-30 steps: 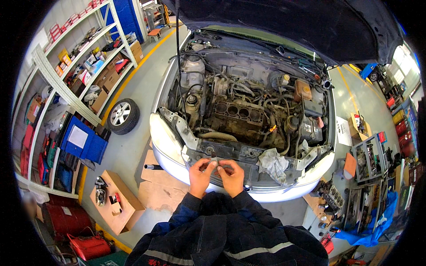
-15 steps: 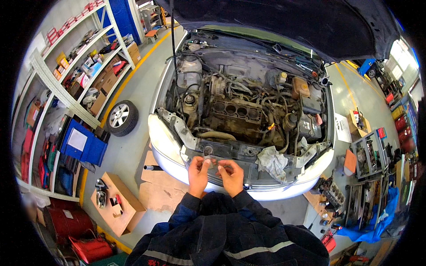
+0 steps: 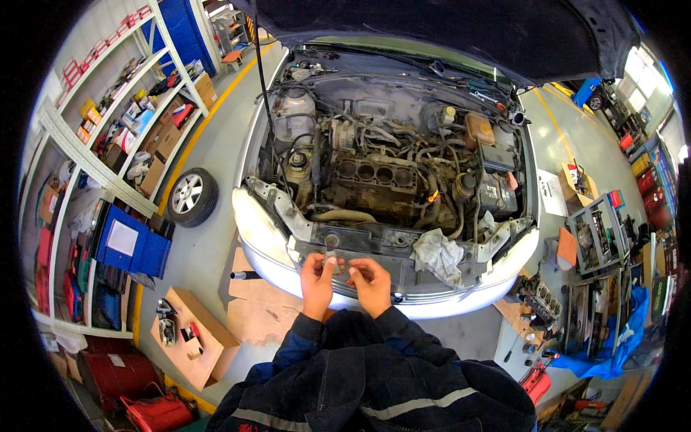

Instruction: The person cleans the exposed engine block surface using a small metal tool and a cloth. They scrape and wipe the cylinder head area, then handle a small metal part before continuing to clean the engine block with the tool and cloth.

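Both my hands are held close together, a small gap between them, above the front panel of a car with its hood up. My left hand (image 3: 317,285) is closed, thumb against the fingers, with something small and greyish at the tips that is too small to name. Beside it, my right hand (image 3: 371,286) has its fingers curled in toward the thumb; what they hold, if anything, is hidden. Beyond them lies the bare engine block (image 3: 378,189), its several round cylinder bores facing up. A crumpled grey rag (image 3: 437,256) rests on the front panel right of my hands.
A propped hood (image 3: 446,32) overhangs the far side. At left are a wheel (image 3: 193,196), a cardboard box (image 3: 188,338) with parts and tall shelving (image 3: 108,165). A cylinder head (image 3: 540,301) and a grey metal cart (image 3: 603,234) stand at right.
The view has shifted slightly, so the car sits a little further left and higher in the picture. My hands keep nearly the same closed pose over the front panel.
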Motion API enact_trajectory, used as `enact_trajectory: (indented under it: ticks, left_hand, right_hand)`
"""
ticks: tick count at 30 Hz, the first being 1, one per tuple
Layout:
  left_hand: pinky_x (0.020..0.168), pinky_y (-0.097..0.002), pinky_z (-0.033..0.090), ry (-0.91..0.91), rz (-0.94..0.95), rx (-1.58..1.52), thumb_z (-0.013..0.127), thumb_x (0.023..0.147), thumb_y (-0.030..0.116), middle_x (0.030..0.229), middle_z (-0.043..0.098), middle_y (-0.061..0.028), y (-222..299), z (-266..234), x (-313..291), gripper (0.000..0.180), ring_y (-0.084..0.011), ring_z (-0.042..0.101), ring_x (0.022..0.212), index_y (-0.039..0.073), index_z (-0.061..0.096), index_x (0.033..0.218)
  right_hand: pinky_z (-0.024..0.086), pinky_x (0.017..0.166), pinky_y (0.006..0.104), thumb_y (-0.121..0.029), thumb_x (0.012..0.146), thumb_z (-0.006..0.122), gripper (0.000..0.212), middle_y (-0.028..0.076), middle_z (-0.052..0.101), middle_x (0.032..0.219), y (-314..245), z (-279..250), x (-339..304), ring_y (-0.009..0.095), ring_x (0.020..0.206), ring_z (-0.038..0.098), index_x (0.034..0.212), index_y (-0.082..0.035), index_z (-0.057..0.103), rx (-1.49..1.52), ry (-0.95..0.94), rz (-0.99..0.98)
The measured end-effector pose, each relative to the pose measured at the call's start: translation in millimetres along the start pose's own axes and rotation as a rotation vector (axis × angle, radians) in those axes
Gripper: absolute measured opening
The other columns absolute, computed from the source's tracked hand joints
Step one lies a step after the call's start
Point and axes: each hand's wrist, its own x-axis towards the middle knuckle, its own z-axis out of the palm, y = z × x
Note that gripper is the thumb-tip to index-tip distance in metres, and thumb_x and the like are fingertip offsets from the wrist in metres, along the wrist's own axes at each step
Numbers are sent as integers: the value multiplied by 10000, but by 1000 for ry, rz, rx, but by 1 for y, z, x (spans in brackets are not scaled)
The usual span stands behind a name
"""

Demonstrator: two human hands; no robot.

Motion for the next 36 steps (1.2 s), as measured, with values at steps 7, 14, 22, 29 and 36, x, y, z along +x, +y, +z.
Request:
enact_trajectory:
  ticks: [7,14,22,29,36]
  left_hand:
    - [819,-291,568,-14,0,6,666,1086,77,1012,799,-112,-3,1,2,86,-149,742,900,26,598,1075]
    - [823,-284,556,1,-14,45,682,1079,91,1002,797,-101,2,4,0,105,-141,733,886,25,600,1071]
    - [812,-305,583,-17,-41,14,658,1085,66,1025,793,-124,-8,0,2,80,-168,738,878,20,593,1090]
    - [785,-312,588,-32,-72,-47,661,1086,72,1015,787,-140,-21,-1,2,85,-178,740,860,19,597,1105]
    - [718,-300,559,-12,-212,42,691,1076,109,961,778,-130,-49,-2,1,117,-158,698,784,19,621,1101]
  right_hand:
    - [580,719,282,3,1051,658,158,66,769,1015,-3,-3,0,126,812,733,1202,7,707,-19,-6,30]
    - [586,717,292,-6,1049,666,160,70,768,1026,-3,-4,0,130,811,734,1204,10,705,-23,-14,39]
    - [591,736,298,-18,1041,680,172,64,759,1006,11,-7,-1,131,810,725,1207,10,713,4,-12,15]
    - [598,748,294,-22,1041,683,152,50,752,974,17,-18,-4,126,834,734,1184,10,723,-57,42,22]
    - [557,803,284,-84,1037,713,135,54,762,1004,67,-93,15,115,865,698,1140,-8,754,-317,356,-108]
